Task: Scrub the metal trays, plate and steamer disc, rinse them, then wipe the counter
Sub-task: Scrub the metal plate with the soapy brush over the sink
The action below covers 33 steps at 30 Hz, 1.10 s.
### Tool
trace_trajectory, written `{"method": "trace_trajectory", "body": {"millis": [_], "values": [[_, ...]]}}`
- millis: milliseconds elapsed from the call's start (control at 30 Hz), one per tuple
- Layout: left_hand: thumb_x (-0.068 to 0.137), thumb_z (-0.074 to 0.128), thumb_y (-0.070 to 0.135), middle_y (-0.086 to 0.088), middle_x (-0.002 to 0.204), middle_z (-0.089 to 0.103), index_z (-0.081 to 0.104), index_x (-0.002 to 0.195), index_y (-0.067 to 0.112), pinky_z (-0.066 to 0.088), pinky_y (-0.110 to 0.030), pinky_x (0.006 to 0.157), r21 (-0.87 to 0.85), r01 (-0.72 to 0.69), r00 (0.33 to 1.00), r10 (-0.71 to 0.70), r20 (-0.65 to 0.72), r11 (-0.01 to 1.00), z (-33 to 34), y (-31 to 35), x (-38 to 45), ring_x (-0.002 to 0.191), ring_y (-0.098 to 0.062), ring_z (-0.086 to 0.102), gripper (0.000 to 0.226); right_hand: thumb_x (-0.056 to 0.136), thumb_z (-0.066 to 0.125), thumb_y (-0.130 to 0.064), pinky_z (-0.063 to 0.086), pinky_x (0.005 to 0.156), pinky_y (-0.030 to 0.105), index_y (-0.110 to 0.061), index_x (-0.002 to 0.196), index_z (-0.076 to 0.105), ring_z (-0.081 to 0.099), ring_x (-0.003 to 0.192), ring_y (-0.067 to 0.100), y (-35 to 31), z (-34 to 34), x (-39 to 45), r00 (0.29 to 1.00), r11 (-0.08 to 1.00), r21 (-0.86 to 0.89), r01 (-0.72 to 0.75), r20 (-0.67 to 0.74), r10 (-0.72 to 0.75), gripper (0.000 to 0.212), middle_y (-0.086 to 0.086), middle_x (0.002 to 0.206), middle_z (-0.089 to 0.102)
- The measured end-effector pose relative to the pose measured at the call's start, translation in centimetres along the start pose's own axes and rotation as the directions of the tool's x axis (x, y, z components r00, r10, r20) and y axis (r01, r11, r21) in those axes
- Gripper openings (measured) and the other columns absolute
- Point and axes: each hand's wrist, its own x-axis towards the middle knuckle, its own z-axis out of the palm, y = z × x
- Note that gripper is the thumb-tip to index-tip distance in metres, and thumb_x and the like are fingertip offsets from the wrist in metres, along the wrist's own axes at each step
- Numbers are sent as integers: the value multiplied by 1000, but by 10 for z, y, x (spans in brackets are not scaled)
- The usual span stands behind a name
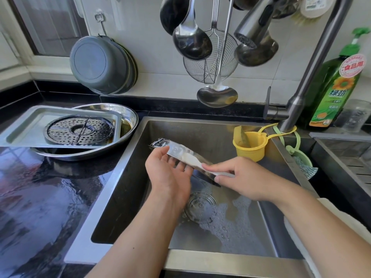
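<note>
A small metal tray is held tilted over the sink, above the drain strainer and a patch of suds. The left hand supports it from beneath, palm up, fingers loosely curled under its edge. The right hand is laid on the tray's lower end, fingers pressing a white cloth or sponge (which of the two cannot be told) against the metal.

On the wet black worktop to the left, a round metal plate carries a rectangular tray, with the perforated steamer disc lying in that tray. A green detergent bottle stands beside the faucet.
</note>
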Motion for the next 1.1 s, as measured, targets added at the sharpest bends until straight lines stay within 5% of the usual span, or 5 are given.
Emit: {"method": "trace_trajectory", "body": {"millis": [100, 700, 833, 933, 1100], "values": [[96, 49, 20, -19, 129, 68, 59, 135, -2, 52, -47, 106, -15, -14, 1000, 14, 13, 1000, 0, 0, -1, 118, -38, 68, 46, 99, 62, -27, 51, 104, 36, -65, 119, 59, 62, 122, 14, 1, -5, 2, 996, 999, 43, -14, -88, 18, 43, -14, 130, 68], [94, 51, 22, -14, 140, 63, 55, 141, 8, 48, -57, 108, 58, 13, 1000, -13, -7, 998, 0, -1, -2, 120, -38, 66, 49, 97, 62, -33, 52, 101, 51, -81, 108, 52, 64, 119, 26, 2, 4, 7, 997, 998, 69, 9, -82, -3, 50, -2, 121, 73], [97, 50, 18, -19, 134, 63, 57, 127, 10, 48, -51, 110, -60, -15, 1000, 15, 1, 998, 2, 2, -2, 115, -39, 67, 32, 91, 59, -40, 52, 96, 53, -79, 114, 52, 64, 116, 30, -1, 8, 5, 998, 997, 60, 57, -27, -55, 45, -5, 120, 74], [99, 49, 19, -16, 128, 67, 62, 117, 8, 47, -51, 111, 108, 65, 997, -68, 25, 992, 2, -5, -3, 120, -40, 65, 25, 94, 60, -36, 54, 95, 53, -80, 110, 52, 66, 114, 29, 4, 4, 9, 996, 998, 59, 29, -84, -24, 48, 1, 118, 74], [98, 50, 25, -19, 129, 68, 62, 124, 6, 47, -53, 111, 243, 119, 993, -120, -14, 963, -1, -5, -1, 121, -41, 65, 35, 98, 61, -33, 53, 74, 19, -67, 123, 56, 60, 78, -11, 3, 5, 6, 999, 999, 17, 35, -3, -35, 43, -24, 108, 72]]}}
